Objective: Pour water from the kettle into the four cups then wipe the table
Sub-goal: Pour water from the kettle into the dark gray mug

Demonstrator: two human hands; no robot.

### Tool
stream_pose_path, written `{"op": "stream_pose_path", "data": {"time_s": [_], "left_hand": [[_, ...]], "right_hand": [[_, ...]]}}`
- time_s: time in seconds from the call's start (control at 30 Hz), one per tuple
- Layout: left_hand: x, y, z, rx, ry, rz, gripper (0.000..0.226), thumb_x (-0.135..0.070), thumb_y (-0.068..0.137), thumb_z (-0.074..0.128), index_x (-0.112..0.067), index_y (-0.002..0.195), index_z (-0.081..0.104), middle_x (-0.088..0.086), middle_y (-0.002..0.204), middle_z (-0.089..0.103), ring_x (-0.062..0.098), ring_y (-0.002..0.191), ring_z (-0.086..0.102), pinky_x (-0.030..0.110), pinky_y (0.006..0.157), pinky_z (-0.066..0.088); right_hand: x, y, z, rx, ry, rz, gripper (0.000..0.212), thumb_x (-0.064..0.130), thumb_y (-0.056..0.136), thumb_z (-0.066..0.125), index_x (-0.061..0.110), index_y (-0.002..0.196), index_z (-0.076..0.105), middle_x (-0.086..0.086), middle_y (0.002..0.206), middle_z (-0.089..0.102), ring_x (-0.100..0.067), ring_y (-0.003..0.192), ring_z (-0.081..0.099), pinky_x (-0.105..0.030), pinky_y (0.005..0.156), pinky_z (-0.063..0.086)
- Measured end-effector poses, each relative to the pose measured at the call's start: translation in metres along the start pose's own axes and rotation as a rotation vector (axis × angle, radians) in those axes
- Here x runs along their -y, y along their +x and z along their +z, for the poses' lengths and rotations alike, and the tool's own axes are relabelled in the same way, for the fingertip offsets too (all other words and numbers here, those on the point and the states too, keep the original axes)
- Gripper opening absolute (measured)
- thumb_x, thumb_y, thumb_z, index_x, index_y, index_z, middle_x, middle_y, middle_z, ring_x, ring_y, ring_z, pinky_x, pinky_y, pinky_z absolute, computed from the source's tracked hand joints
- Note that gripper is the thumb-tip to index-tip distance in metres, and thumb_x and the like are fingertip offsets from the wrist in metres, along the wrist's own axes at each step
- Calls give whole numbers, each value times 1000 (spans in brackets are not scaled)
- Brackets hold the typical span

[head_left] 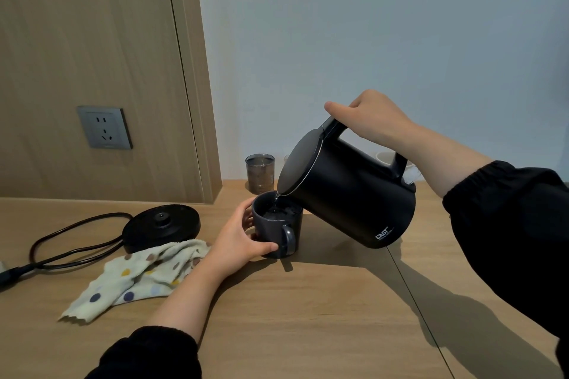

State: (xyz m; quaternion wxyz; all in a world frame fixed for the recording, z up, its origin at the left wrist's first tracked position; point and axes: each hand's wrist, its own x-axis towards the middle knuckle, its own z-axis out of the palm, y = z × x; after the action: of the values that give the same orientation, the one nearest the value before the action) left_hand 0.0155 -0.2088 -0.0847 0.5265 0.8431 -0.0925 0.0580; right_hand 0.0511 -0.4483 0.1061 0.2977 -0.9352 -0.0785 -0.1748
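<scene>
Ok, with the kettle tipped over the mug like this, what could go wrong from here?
The left hand grips the dark grey handled mug beside the stream: splashes or overfilling could wet it. The right hand holds the black electric kettle steeply tipped, spout at the mug's far rim; a small shift may spill onto the wooden table. Spilled water might reach the round black power base.

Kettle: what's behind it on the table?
Behind the kettle, a glass cup stands at its left and a white cup shows only its rim past the handle. The kettle body hides the rest of that cup and anything between the two.
</scene>
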Motion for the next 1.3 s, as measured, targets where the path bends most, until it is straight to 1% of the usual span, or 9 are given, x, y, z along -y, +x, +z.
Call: {"op": "stream_pose_path", "data": {"time_s": [0.3, 0.67, 0.83, 0.93, 1.07, 1.3], "left_hand": [[0, 0, -1, 1, 2, -2, 90, -13, 65, 85, -34, 135, 34, -11, 134, 47, 11, 127, 42, 25, 101, 36], [0, 1, 0, -3, 1, -2, 90, -12, 65, 85, -32, 137, 34, -8, 136, 48, 12, 127, 43, 23, 99, 37], [1, 1, 0, -1, -2, -4, 91, -13, 64, 85, -32, 137, 34, -10, 135, 48, 13, 127, 44, 27, 102, 38], [2, 2, 0, -1, -2, -4, 90, -13, 64, 85, -33, 136, 35, -11, 134, 48, 12, 127, 44, 26, 102, 38], [1, 1, 0, 1, -2, -5, 89, -13, 64, 85, -36, 134, 35, -15, 129, 48, 11, 127, 43, 26, 102, 37], [0, 1, 0, 0, -10, -13, 90, -12, 65, 85, -32, 137, 35, -10, 136, 47, 12, 128, 42, 27, 102, 37]], "right_hand": [[0, 1, 0, -2, 3, 3, 54, 51, 86, 54, 22, 61, 16, 9, 47, 10, -18, 49, 13, -35, 56, 13], [0, 2, 1, -4, 3, 2, 55, 51, 87, 55, 22, 60, 16, 9, 45, 10, -19, 49, 14, -36, 56, 14], [-2, 4, 2, -5, 8, 13, 55, 52, 86, 54, 21, 59, 18, 8, 46, 14, -19, 49, 16, -35, 58, 16], [-2, 4, 2, -3, 8, 10, 55, 53, 86, 54, 21, 60, 18, 6, 49, 15, -20, 49, 17, -36, 59, 16], [-1, 4, 2, -3, -1, 9, 55, 53, 86, 54, 21, 59, 18, 6, 48, 15, -20, 49, 17, -36, 58, 16], [2, 5, 1, -1, -10, 6, 55, 52, 87, 54, 21, 60, 18, 9, 44, 13, -19, 48, 16, -35, 56, 16]]}}
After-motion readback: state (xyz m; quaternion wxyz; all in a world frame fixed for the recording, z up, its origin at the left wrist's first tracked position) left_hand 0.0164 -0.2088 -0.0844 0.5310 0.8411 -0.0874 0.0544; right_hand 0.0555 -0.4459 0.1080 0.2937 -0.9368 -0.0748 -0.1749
